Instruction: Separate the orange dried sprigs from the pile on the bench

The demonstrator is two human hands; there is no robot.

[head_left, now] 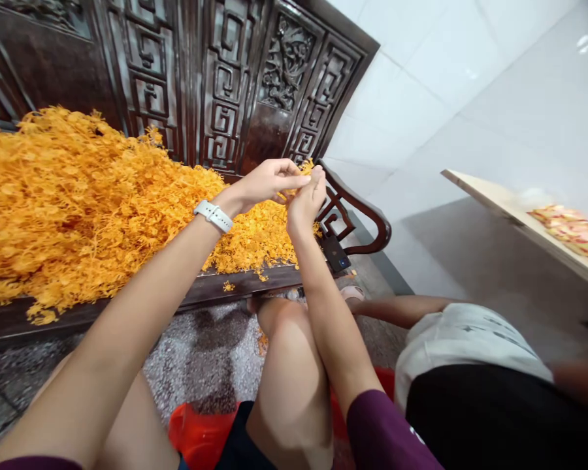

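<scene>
A big heap of orange plastic flower pieces (93,202) covers the seat of a dark carved wooden bench (196,287). Above its right end my two hands meet. My left hand (269,181), with a white band on the wrist, has its fingers closed towards my right hand (306,203), whose fingers point up. Between the fingertips a small orange flower piece (306,167) shows, held by both hands. The rest of it is hidden behind the fingers. Loose pieces lie below on the seat's front edge.
A black phone (335,254) rests at the bench's right end, by the curved armrest (379,228). At right, a wooden board (500,205) carries pink and yellow pieces. Another person (465,339) in a white garment sits close on my right. A red stool (200,431) is beneath me.
</scene>
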